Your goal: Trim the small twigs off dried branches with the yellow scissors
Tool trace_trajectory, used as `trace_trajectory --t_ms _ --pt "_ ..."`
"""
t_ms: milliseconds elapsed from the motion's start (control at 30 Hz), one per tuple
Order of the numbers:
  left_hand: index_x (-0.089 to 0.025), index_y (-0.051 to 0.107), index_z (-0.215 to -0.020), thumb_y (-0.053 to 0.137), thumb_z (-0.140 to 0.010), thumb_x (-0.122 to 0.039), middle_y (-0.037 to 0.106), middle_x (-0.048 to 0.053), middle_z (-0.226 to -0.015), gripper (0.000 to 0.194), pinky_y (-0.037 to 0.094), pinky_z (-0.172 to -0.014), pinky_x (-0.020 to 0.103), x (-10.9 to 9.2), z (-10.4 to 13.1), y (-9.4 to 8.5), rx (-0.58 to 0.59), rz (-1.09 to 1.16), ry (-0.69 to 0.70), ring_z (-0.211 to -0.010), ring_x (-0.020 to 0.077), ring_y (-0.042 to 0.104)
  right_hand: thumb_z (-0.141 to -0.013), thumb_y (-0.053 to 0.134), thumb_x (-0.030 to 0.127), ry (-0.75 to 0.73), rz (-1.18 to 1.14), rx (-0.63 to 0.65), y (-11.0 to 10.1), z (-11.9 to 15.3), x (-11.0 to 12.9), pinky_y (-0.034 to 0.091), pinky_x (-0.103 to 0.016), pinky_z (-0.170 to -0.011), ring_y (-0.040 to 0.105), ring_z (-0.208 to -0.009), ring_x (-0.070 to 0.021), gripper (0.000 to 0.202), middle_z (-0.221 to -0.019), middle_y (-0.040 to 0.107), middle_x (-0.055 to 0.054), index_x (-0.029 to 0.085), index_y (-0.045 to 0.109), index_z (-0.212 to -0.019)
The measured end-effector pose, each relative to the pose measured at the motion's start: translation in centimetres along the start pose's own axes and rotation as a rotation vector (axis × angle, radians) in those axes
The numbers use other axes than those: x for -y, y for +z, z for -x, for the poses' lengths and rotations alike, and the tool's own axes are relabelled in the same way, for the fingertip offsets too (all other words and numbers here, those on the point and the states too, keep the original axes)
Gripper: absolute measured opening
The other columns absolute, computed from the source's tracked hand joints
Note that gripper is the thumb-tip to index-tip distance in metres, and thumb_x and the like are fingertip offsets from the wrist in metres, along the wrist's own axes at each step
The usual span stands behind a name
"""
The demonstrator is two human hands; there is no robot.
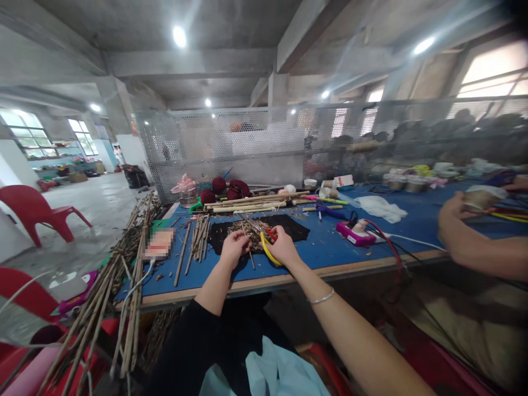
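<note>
- A craft workshop in a big hall, with bare grey concrete ceiling beams and bright white ceiling lamps
- A long, blue-topped wooden worktable, strewn with thin brown sticks and dark red balls
- A co-worker's bare arm at the same table

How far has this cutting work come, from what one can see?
Looks done: small pieces lie heaped on the black cloth. In hand: the right hand holds scissors; the left hand pinches a thin stick. Probably left: long sticks at the table's left side look uncut; how many are needed, I cannot tell.
</note>
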State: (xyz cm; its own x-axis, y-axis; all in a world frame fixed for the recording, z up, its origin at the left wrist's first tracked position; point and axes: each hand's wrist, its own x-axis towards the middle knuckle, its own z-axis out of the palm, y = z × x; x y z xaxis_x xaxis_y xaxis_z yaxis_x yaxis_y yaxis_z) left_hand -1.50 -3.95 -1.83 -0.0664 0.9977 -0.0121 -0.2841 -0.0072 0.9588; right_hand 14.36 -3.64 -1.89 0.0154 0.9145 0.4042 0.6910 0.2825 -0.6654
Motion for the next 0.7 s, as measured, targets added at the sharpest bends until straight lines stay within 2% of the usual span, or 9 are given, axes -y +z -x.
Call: trace_trajectory --t_ms 133,267,467,700 --pt "-0.014 0.054 -0.086 0.073 -0.055 -0.030 0.056 -0.001 -0.063 0.040 0.039 -0.041 0.014 0.0 0.1 0.0 0.030 -0.007 0.003 -0.051 0.0070 0.055 -0.064 0.061 0.043 -0.068 0.066 0.027 -0.7 0.5 0.6 0.039 -0.022 -0.061 0.057 -0.068 -0.0143 0.042 -0.076 0.062 0.001 0.024 0.050 -0.100" --pt "-0.014 0.054 -0.084 0.073 -0.054 -0.034 0.057 0.000 -0.064 0.041 0.035 -0.037 0.013 0.0 0.3 -0.1 0.036 -0.057 0.010 -0.051 0.0073 0.055 -0.065 0.061 0.047 -0.080 0.159 0.069 -1.2 0.7 1.3 0.038 -0.022 -0.061 0.059 -0.074 -0.0153 0.040 -0.081 0.064 0.002 0.028 0.053 -0.100" --pt "-0.015 0.053 -0.084 0.075 -0.050 -0.036 0.056 -0.002 -0.060 0.045 0.034 -0.036 0.013 -0.1 0.4 0.0 0.043 -0.069 0.012 -0.050 0.0081 0.055 -0.065 0.061 0.049 -0.014 0.133 0.074 -1.0 0.5 1.2 0.038 -0.022 -0.062 0.058 -0.075 -0.0155 0.044 -0.085 0.063 0.001 0.026 0.053 -0.101" --pt "-0.015 0.051 -0.081 0.075 -0.050 -0.037 0.054 -0.004 -0.058 0.045 0.034 -0.035 0.013 -0.2 0.6 0.1 0.062 -0.077 0.009 -0.047 0.0069 0.052 -0.064 0.062 0.044 -0.116 0.061 0.071 -0.7 0.4 0.8 0.039 -0.023 -0.066 0.057 -0.081 -0.0153 0.043 -0.094 0.061 0.000 0.024 0.051 -0.100"
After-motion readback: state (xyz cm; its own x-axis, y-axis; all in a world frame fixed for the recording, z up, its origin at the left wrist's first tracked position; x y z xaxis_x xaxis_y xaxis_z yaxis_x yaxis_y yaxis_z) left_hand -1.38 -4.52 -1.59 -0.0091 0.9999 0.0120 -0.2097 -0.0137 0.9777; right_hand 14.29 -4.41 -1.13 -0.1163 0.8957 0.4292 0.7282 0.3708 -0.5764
